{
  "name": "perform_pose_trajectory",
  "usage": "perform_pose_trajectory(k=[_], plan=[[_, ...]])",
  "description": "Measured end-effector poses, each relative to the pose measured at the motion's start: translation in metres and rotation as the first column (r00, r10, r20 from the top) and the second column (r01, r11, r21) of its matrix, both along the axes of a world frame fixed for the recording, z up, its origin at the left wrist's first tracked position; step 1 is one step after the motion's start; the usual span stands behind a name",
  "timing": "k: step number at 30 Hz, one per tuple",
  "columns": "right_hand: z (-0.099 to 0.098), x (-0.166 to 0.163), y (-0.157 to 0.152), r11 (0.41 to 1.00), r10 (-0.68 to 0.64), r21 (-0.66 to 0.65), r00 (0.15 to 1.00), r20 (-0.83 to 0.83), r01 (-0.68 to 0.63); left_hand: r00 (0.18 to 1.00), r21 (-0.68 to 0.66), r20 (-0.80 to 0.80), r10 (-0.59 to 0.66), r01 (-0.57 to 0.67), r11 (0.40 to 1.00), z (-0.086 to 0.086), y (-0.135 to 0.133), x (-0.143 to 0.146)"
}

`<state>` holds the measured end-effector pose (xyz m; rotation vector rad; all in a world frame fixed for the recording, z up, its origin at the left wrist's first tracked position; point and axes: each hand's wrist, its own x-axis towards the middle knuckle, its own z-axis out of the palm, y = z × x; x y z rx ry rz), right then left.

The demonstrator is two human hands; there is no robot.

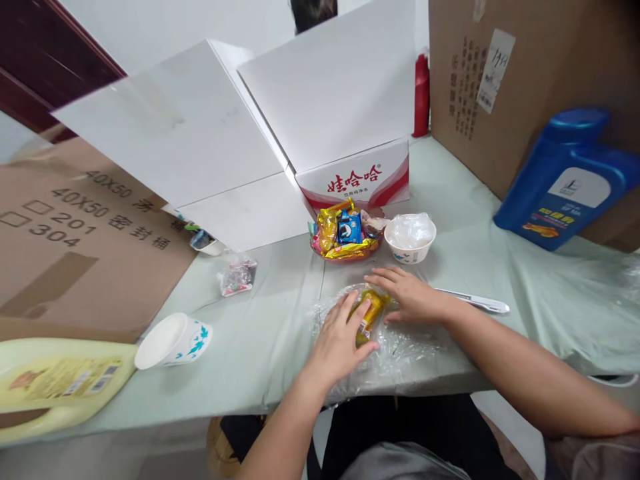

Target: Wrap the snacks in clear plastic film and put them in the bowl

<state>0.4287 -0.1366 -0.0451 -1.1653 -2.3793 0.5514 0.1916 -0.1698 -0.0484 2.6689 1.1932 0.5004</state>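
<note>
A gold-wrapped snack [371,313] lies on a crumpled sheet of clear plastic film [405,347] near the table's front edge. My left hand [343,337] rests with fingers spread along the snack's left side, its fingertips touching the wrapper. On the other side my right hand [413,298] hovers low over the film, fingers stretched out and apart, close to the snack's upper end. Just beyond, a reddish bowl [345,257] is heaped with wrapped snacks. Beside it stands a white paper bowl [411,240] with clear plastic in it.
A white utility knife [475,301] lies right of my right hand. Leftward are a tipped paper bowl [173,341], a small clear packet [237,275] and a yellow jug [60,387]. White carton [350,173], brown boxes [90,247] and a blue bottle [565,180] stand around.
</note>
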Motion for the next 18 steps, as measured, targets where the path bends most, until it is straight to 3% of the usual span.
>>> perform_pose_trajectory(k=[3, 6, 8, 10, 12, 15, 17, 18], plan=[[-0.003, 0.0, 0.003, 0.994, -0.107, -0.013, 0.994, 0.026, 0.107, 0.995, -0.04, 0.1, 0.021, -0.017, 0.999, -0.006, 0.006, -0.001], [0.003, 0.001, 0.006, 0.971, -0.232, -0.036, 0.968, 0.093, 0.236, 0.942, -0.171, 0.326, 0.078, -0.023, 0.985, -0.004, 0.005, -0.015], [0.007, 0.0, 0.006, 0.954, -0.291, -0.033, 0.944, 0.158, 0.299, 0.836, -0.359, 0.515, 0.192, 0.006, 0.933, 0.003, 0.006, -0.028], [0.009, -0.002, 0.006, 0.944, -0.32, -0.016, 0.927, 0.194, 0.329, 0.679, -0.53, 0.646, 0.348, 0.07, 0.845, 0.016, 0.012, -0.037], [0.009, -0.004, 0.006, 0.941, -0.327, -0.016, 0.921, 0.209, 0.338, 0.541, -0.593, 0.71, 0.451, 0.114, 0.797, 0.035, 0.025, -0.04], [0.006, -0.007, 0.005, 0.944, -0.312, -0.036, 0.925, 0.218, 0.327, 0.472, -0.483, 0.784, 0.404, 0.053, 0.874, 0.074, 0.06, -0.029], [0.004, -0.009, 0.005, 0.949, -0.296, -0.044, 0.93, 0.218, 0.313, 0.535, -0.304, 0.796, 0.283, -0.049, 0.951, 0.1, 0.095, -0.012], [0.003, -0.009, 0.005, 0.951, -0.288, -0.046, 0.933, 0.218, 0.304, 0.608, -0.208, 0.762, 0.223, -0.096, 0.973, 0.111, 0.115, -0.001]])
